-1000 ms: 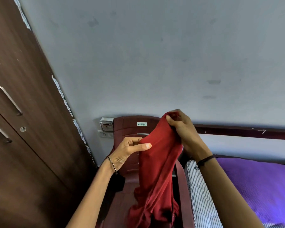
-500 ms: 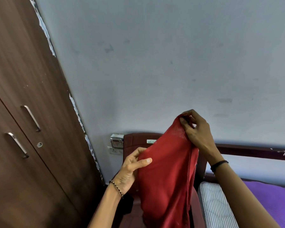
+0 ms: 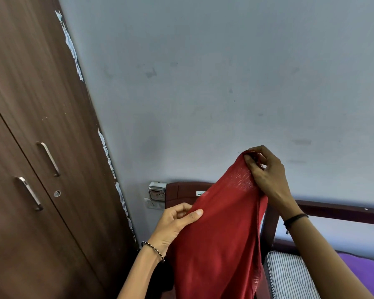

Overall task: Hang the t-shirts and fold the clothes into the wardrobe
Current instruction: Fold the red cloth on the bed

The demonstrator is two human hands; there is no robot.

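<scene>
Two hands: I am holding one red garment point(image 3: 220, 244) up between them, in front of the grey wall point(image 3: 203, 83).
Left hand: my left hand point(image 3: 175, 223) is pinching the garment's left edge, with the thumb lying across the front of the cloth and the fingers curling behind it.
Right hand: my right hand point(image 3: 266, 175) is gripping the bunched top of the garment, higher than the left.
Red garment: it is hanging from my right hand and running out of the bottom of the view. It is outside the wardrobe, off to its right.
Wardrobe: the brown wardrobe point(image 3: 30, 104) is standing at the left with both doors shut, showing two metal handles point(image 3: 49, 158) and a round lock point(image 3: 57, 193).
Chair: a dark red chair point(image 3: 181, 190) is standing against the wall behind the garment, its white label point(image 3: 200, 193) partly covered by the cloth.
Wall fittings: a small meter box point(image 3: 157, 190) and a white socket point(image 3: 152, 204) are sitting just left of the chair back.
Bed: a striped pillow point(image 3: 289, 275) and a purple sheet point(image 3: 365, 270) are lying at lower right, below a wooden rail point(image 3: 333, 210).
Wrists: I am wearing a beaded bracelet point(image 3: 153, 250) on the left and a black band point(image 3: 296, 217) on the right.
</scene>
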